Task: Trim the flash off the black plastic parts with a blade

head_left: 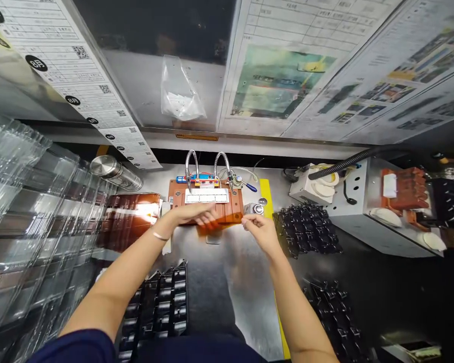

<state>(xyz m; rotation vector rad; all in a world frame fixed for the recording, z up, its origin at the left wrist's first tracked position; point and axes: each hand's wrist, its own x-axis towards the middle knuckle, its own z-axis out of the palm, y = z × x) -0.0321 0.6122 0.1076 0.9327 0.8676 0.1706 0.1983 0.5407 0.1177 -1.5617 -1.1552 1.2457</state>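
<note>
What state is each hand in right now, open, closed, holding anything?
Left hand: open, fingers extended over a translucent amber plastic film.
Right hand: pinched closed; anything held is too small to tell.

Head-worn view, looking forward and steeply down at the counter [227,282]

The camera rides at the person's head, above and behind the work, and faces down and away from the body – both forearms enter from the bottom edge, a navy sleeve [75,348] at lower left. The left hand [194,216] and right hand [261,233] sit near the frame's centre, just in front of the orange fixture board [206,204]. The wide view reaches well past them – stacked clear plastic trays [34,212] fill the left side, and printed sheets [298,75] fill the top, curving toward the frame's edges.
</note>
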